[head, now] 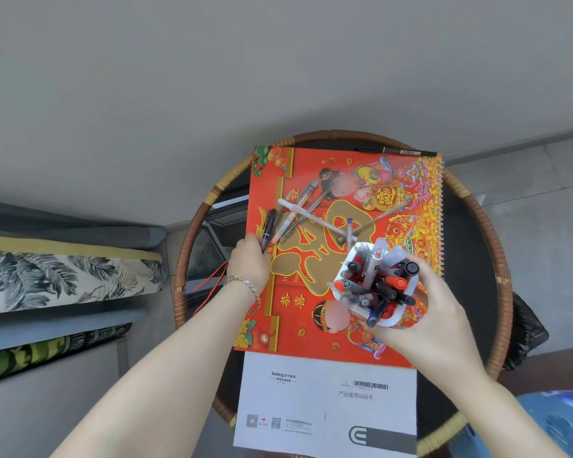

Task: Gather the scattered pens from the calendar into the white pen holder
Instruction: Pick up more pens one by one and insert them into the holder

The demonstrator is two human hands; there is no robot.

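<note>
The left hand (249,261) pinches the near end of a dark pen (268,226) at the calendar's (311,163) left edge. The right hand (427,312) grips the full white pen holder (340,276) over the calendar's near right. Loose pens (306,206) lie beyond. The near booklet (311,404) reads "Suning".

calendar (311,160): red, gold | pen holder (389,321): white | pen (268,226): dark | booklet (311,398): white, black print | table rim (192,233): brown | cushion (63,279): grey leaves

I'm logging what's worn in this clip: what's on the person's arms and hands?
Both forearms are bare, with no sleeves in view. The left hand has a thin metal chain bracelet at its wrist. Nothing worn shows on the right hand.
</note>
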